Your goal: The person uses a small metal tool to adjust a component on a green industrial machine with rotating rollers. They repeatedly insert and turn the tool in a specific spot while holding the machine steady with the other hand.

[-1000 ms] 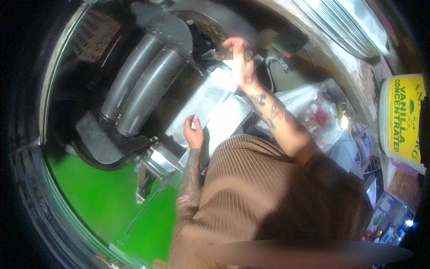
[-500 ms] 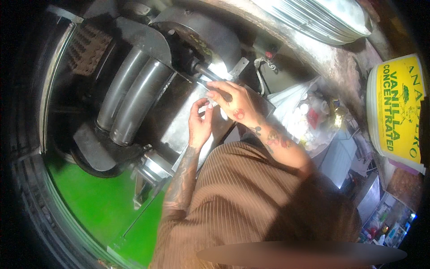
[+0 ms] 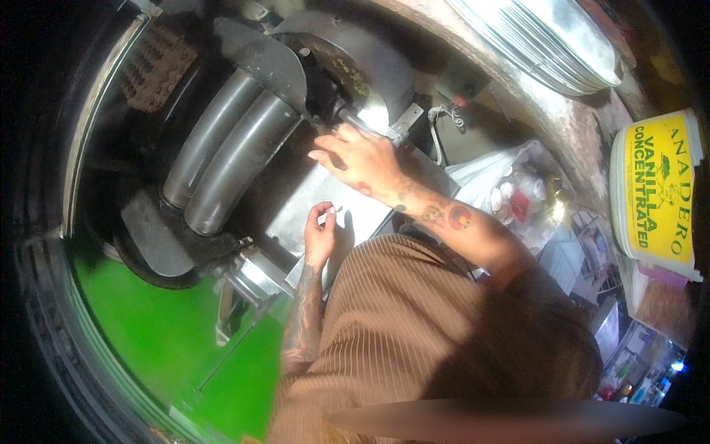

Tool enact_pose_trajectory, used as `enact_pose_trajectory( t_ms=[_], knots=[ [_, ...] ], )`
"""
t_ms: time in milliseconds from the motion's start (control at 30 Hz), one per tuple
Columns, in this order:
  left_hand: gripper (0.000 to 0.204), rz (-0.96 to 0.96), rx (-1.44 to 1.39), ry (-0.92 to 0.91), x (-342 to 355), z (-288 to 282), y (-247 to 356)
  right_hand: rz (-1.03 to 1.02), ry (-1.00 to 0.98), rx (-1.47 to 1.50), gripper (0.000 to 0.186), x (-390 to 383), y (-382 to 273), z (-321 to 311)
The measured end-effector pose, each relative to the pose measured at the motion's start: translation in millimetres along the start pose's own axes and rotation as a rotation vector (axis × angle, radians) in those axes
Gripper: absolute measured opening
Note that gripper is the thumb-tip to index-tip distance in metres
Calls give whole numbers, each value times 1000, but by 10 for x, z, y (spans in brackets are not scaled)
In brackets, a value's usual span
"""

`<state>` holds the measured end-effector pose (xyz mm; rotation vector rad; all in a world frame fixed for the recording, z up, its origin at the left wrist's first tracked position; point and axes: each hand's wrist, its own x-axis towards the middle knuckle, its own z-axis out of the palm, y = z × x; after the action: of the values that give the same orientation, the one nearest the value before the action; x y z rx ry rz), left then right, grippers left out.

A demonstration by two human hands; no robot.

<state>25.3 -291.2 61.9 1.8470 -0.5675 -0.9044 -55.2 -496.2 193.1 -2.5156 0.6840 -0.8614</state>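
My left hand (image 3: 320, 233) is raised just above the sloping metal plate (image 3: 296, 207), its fingers curled in toward the thumb. A small pale spot shows by its fingertips, too small to name. Farther up, my right hand (image 3: 359, 159) hovers palm down over the plate's upper end, thumb and fingers spread, and I see nothing in it. Its far fingers are close to a metal rod (image 3: 362, 122); whether they touch it I cannot tell. Left of both hands stands a machine with two steel rollers (image 3: 235, 159) set between dark, rounded side plates (image 3: 270, 63).
A white plastic bag (image 3: 510, 185) of mixed bits sits to the right. Beyond it is a yellow-labelled bucket (image 3: 654, 192). Stacked round metal trays (image 3: 543, 44) lie on a ledge at the top right. Bright green floor (image 3: 155, 340) shows at the lower left.
My hands have come apart. The right has moved up and left toward the metal rod with its fingers spreading, while the left has dropped slightly lower. The whole view has shifted a little.
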Motion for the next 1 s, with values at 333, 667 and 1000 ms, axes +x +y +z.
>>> enact_pose_trajectory(
  t_ms=[333,667,1000],
  knots=[
    [34,82,49,84,41,-179,-366,726,-39,474,35,605,430,24],
    [29,277,222,-159,-121,-225,1091,318,-42,362,37,-423,416,-37],
    [48,1101,540,-552,-911,-313,3344,309,108,611,28,-285,445,62]
  ],
)
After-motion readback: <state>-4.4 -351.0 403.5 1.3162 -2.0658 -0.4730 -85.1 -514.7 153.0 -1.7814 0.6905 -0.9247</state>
